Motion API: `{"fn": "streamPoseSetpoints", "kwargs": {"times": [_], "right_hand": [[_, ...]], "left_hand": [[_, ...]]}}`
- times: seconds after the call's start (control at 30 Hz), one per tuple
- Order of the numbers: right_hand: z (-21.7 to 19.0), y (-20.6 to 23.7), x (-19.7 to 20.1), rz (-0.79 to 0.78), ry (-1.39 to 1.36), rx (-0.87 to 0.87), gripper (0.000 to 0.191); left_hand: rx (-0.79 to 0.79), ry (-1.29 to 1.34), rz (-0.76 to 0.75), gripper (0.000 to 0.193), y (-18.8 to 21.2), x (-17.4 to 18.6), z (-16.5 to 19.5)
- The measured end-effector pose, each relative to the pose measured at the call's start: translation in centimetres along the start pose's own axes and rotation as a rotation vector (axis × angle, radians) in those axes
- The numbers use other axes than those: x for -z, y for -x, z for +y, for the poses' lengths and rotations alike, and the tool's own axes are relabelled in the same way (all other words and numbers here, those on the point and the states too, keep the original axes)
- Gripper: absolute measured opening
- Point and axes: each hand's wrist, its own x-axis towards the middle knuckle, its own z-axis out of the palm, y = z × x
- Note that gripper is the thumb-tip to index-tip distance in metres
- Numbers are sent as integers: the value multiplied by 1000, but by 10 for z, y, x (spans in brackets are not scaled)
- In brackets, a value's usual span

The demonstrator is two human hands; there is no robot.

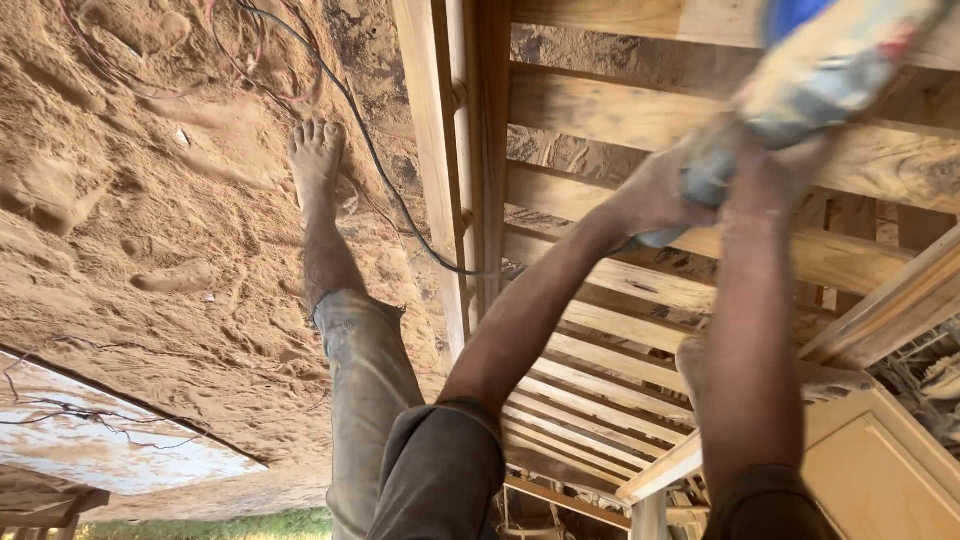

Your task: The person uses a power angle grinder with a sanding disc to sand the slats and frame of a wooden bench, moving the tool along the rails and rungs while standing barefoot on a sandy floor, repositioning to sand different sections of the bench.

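Note:
Both my hands grip a blurred power tool [835, 60] with a dusty beige and blue body, held over a wooden slatted frame [600, 110]. My left hand [655, 190] holds the tool's lower grey end. My right hand [775, 165] wraps around its body just beside the left. The tool's working end is hidden by motion blur and the frame's top edge. A black cable [370, 140] runs from the tool across the ground.
My bare foot [315, 150] and trousered leg stand on sawdust-covered ground [150, 220] left of the frame. Thin red wires [100, 60] lie at the top left. A pale wooden panel [880, 470] sits at the lower right, a whitish sheet [100, 440] at the lower left.

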Motion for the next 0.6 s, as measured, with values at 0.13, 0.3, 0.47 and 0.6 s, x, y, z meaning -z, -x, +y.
{"fn": "streamPoseSetpoints", "kwargs": {"times": [0.13, 0.3, 0.47, 0.6], "right_hand": [[25, 15, -50, -141, 96, -123, 104], [51, 37, -108, -361, 257, -138, 68], [53, 36, -98, -405, 89, -146, 66], [22, 12, -32, -88, 224, -18, 118]], "left_hand": [[234, 212, 2, 70, 32, 30, -25], [223, 442, 226, 72, 74, 70, -43], [183, 499, 164, 78, 71, 61, -39], [114, 108, 31, 82, 29, 19, -19]]}}
